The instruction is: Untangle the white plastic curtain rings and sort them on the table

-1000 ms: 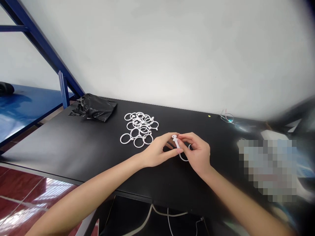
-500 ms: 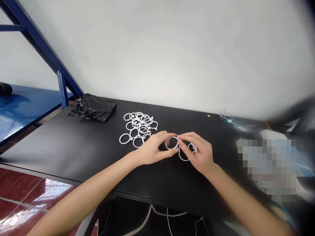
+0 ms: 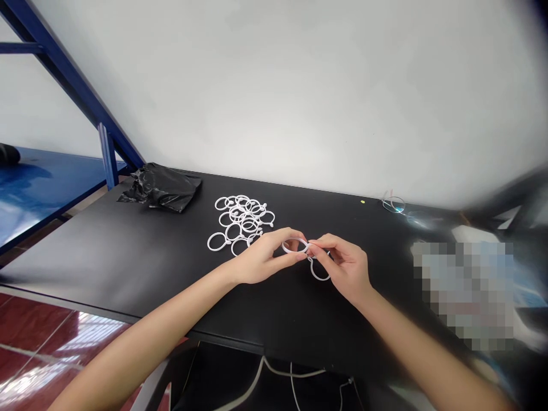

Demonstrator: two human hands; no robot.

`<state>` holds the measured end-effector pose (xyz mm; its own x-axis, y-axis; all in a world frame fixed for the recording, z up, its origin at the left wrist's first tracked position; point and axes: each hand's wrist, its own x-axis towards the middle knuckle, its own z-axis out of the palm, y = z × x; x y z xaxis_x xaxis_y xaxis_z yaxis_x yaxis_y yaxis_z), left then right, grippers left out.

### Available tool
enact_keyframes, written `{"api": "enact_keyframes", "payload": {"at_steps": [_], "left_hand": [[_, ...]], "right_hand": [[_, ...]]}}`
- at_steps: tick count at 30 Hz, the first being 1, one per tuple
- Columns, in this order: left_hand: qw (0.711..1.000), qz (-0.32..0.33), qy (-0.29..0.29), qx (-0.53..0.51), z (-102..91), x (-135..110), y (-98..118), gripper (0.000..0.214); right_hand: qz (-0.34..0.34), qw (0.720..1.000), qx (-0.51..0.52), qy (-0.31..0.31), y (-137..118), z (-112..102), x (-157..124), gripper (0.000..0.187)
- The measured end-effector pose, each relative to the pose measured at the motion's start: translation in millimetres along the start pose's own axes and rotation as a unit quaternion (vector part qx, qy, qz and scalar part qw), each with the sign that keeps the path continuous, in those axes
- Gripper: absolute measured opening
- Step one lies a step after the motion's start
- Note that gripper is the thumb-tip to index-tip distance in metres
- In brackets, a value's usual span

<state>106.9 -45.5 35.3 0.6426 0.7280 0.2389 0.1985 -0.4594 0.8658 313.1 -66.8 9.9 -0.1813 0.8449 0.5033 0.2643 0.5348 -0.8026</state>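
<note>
Over the black table, a white curtain ring [image 3: 293, 252] is held between both hands, tilted so it looks like a narrow oval. My left hand [image 3: 269, 255] curls around its left side with thumb and fingers. At the small tab on the right side, my right hand [image 3: 346, 264] pinches the ring between thumb and fingertips. Another white ring [image 3: 320, 279] lies on the table under my right hand, which partly hides it. To the left, several similar rings [image 3: 233, 231] lie in a loose, overlapping pile, some covered by my left hand.
A crumpled black plastic bag [image 3: 166, 188] lies at the back left of the black table [image 3: 149, 257]. A pair of eyeglasses [image 3: 394, 204] rests at the back right, near a pale, blurred package [image 3: 468, 297]. White cables [image 3: 252, 382] hang below the front edge.
The held ring has tipped from a rounder view to a flatter oval and shifted slightly left. My right hand has moved slightly, covering more of the items beneath it. The pile is unchanged.
</note>
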Motion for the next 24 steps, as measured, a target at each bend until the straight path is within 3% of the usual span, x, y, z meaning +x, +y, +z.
{"api": "enact_keyframes", "payload": {"at_steps": [5,8,14,24], "left_hand": [[0.999,0.017,0.023,0.026,0.7,-0.6,-5.5,0.033],[0.988,0.026,0.066,0.138,-2.8,-0.5,-13.6,0.041],[0.911,0.013,0.143,0.388,-20.4,1.0,-31.5,0.03],[0.814,-0.092,0.201,0.537,-43.2,-3.1,-44.6,0.03]], "right_hand": [[0.002,1.0,-0.026,0.014,0.8,-4.1,3.2,0.015],[0.02,0.996,-0.077,-0.027,-0.8,-13.5,10.6,0.023],[0.027,0.957,-0.206,-0.203,-0.1,-29.3,20.3,0.01],[-0.005,0.935,-0.255,-0.248,8.4,-25.6,15.3,0.019]]}}
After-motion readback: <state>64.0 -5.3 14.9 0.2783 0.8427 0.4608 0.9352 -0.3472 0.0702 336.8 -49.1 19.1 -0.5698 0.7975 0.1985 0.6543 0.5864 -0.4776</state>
